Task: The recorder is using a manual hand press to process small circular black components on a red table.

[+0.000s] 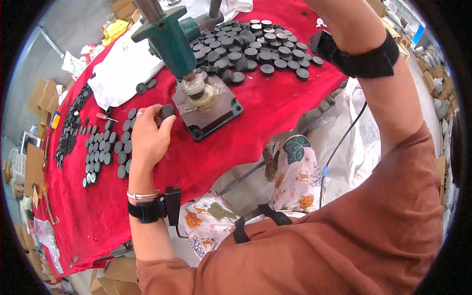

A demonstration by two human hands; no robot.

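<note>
The left hand [149, 140], partly curled, pinches a black disc [167, 111] just left of the press [172, 46] on the worktop [211, 164]; the right hand is out of view. Placed tilted, the disc might jam; lingering there could trap the hand.

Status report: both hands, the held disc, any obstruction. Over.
Left hand: pinching black disc, just left of press base. Right hand: out of frame, beyond top edge. Nothing visible between held disc and base.
</note>
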